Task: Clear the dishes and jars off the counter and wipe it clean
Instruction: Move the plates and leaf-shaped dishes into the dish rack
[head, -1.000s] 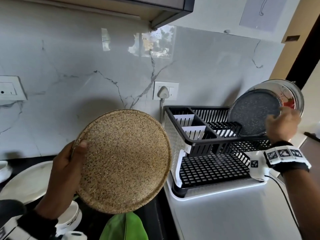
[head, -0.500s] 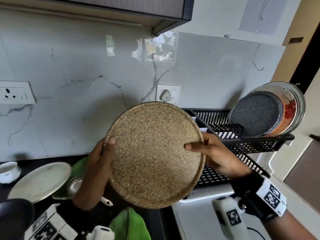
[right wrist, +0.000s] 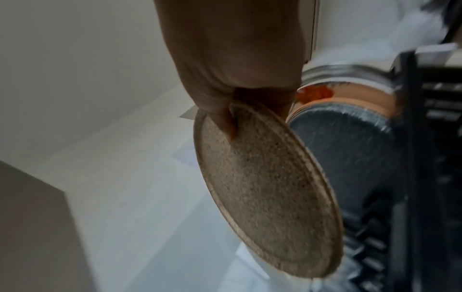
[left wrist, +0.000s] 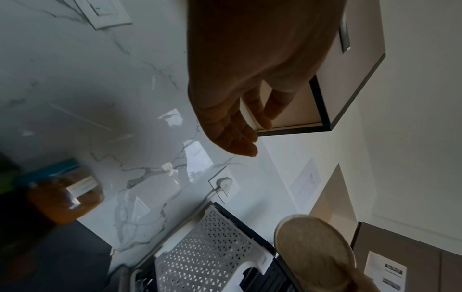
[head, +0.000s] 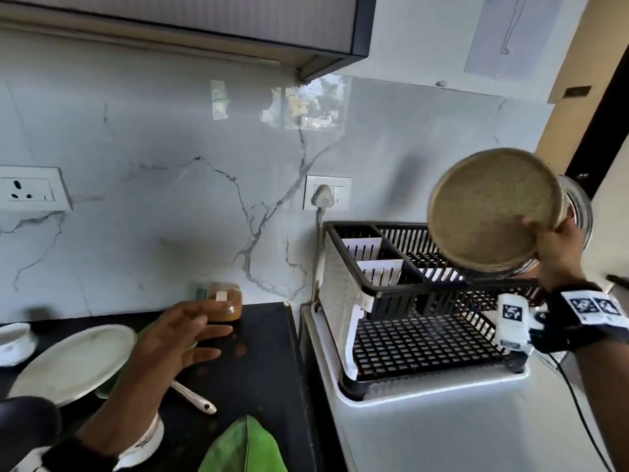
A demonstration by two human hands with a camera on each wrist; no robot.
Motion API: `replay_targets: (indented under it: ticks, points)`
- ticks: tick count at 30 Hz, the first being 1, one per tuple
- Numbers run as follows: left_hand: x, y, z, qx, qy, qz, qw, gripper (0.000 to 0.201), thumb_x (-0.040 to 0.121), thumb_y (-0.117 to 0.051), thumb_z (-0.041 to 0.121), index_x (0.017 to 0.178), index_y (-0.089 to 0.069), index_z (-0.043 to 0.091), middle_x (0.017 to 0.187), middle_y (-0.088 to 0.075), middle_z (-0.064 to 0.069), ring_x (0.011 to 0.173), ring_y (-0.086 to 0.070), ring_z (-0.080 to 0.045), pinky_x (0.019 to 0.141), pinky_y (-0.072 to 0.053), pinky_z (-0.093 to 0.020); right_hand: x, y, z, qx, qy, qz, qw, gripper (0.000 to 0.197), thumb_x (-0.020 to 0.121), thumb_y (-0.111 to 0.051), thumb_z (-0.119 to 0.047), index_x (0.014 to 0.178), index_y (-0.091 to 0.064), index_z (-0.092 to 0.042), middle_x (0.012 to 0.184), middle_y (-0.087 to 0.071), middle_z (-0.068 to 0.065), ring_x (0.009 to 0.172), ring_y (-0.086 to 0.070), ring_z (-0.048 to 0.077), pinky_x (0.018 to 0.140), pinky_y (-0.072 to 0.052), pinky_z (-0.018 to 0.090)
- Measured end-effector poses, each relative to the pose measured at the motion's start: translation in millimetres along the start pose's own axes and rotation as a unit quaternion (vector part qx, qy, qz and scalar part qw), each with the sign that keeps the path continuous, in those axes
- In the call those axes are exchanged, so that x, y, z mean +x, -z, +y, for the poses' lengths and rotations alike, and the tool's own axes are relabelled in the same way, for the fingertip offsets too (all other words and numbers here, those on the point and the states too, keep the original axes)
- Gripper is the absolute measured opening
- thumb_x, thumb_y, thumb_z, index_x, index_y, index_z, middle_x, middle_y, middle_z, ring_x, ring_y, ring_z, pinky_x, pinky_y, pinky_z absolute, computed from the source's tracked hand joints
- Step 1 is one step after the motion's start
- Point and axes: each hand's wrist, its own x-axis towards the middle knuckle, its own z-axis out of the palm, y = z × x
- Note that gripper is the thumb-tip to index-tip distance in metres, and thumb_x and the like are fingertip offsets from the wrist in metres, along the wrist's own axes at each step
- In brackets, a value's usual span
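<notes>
Speckled tan round plate point(head: 490, 209) has passed wholly to your right hand point(head: 558, 253), pinching its rim at the black dish rack point(head: 401, 287), while your left hand point(head: 177, 335) hovers spread above the dark surface point(head: 258, 369).

Racked plates point(head: 575, 212) seemingly behind speckled plate point(head: 490, 207)

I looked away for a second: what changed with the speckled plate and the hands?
The tan speckled plate passed from the left hand to the right hand, which now holds it at the dish rack. The left hand, emptied, reaches over the counter. The white plate stayed put.
</notes>
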Motion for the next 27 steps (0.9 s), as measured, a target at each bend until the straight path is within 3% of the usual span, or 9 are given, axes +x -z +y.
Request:
replay_targets:
  ticks: [2,4,7,10,17,20,22,25,27]
  points:
    - [-2,7,-2,0.003,0.008,-0.002,1.000,0.016,0.085,-0.055,0.014,0.092,-0.064,0.003,0.105,-0.069,-0.014,0.078,-0.071,-0.019,0.055,-0.056,-0.021,13,5,14,-0.055,0.011,0.053,0.997,0.033,0.075,-0.067,-0.020,0.106,-0.066,-0.009,0.074,-0.062,-0.015,0.061,-0.054,-0.011,0.065,-0.048,0.015]
    - [-5,14,0,0.015,0.002,0.003,1.000,0.037,0.066,-0.073,0.041,0.084,-0.069,0.009,0.102,-0.071,-0.012,0.078,-0.071,-0.020,0.055,-0.056,-0.022,23,9,27,-0.119,0.025,0.083,0.989,0.048,0.075,-0.064,-0.023,0.115,-0.060,0.004,0.085,-0.060,0.003,0.075,-0.055,0.002,0.062,-0.047,0.017]
    - [-8,22,2,0.024,0.000,0.023,0.999,0.056,0.046,-0.080,0.056,0.081,-0.071,0.012,0.099,-0.072,-0.012,0.077,-0.071,-0.020,0.056,-0.056,-0.022,29,9,42,-0.166,0.026,0.083,0.982,0.043,0.080,-0.065,-0.020,0.113,-0.060,0.006,0.100,-0.063,0.018,0.087,-0.049,0.017,0.059,-0.041,0.017]
    - [-9,29,-1,0.040,0.007,0.031,0.999,0.074,0.026,-0.081,0.069,0.078,-0.073,0.017,0.091,-0.073,-0.011,0.074,-0.071,-0.020,0.056,-0.056,-0.022,25,1,45,-0.182,0.019,0.090,0.979,0.040,0.082,-0.064,-0.019,0.112,-0.060,0.006,0.110,-0.063,0.027,0.088,-0.055,0.023,0.075,-0.045,0.034]
    - [-13,38,-4,0.043,0.004,0.035,0.998,0.071,0.028,-0.082,0.067,0.076,-0.073,0.016,0.084,-0.073,-0.012,0.067,-0.070,-0.018,0.054,-0.055,-0.019,36,-1,56,-0.092,0.015,0.129,0.987,0.066,0.061,-0.060,-0.043,0.113,-0.064,-0.003,0.086,-0.065,-0.002,0.067,-0.051,-0.001,0.078,-0.050,0.034]
    - [-13,39,-8,0.009,0.016,0.044,0.999,0.024,0.062,-0.071,0.037,0.072,-0.073,0.015,0.088,-0.070,-0.020,0.063,-0.069,-0.017,0.052,-0.054,-0.018,25,-7,48,-0.171,-0.013,0.086,0.982,0.041,0.085,-0.062,-0.019,0.114,-0.059,0.009,0.110,-0.063,0.027,0.084,-0.061,0.031,0.067,-0.039,0.025]
    - [-13,39,-9,0.005,0.024,0.056,0.998,0.016,0.071,-0.061,0.024,0.071,-0.072,0.013,0.091,-0.068,-0.023,0.062,-0.069,-0.018,0.051,-0.054,-0.019,25,-4,58,-0.212,-0.022,0.070,0.975,0.038,0.089,-0.059,-0.014,0.112,-0.055,0.015,0.115,-0.057,0.035,0.105,-0.055,0.044,0.079,-0.039,0.035]
    - [-16,38,-7,0.009,0.024,0.049,0.998,0.031,0.056,-0.077,0.042,0.073,-0.073,0.016,0.085,-0.071,-0.019,0.062,-0.069,-0.017,0.051,-0.054,-0.020,28,-2,75,-0.230,-0.032,0.085,0.969,0.055,0.082,-0.059,-0.018,0.128,-0.044,0.008,0.128,-0.051,0.028,0.117,-0.049,0.039,0.100,-0.036,0.040]
    - [-20,40,-7,0.017,0.013,0.049,0.999,0.061,0.033,-0.084,0.060,0.074,-0.074,0.017,0.081,-0.072,-0.014,0.063,-0.069,-0.018,0.052,-0.055,-0.020,32,1,85,-0.216,-0.032,0.096,0.971,0.062,0.076,-0.060,-0.017,0.132,-0.040,0.000,0.128,-0.052,0.023,0.116,-0.051,0.037,0.098,-0.040,0.041]
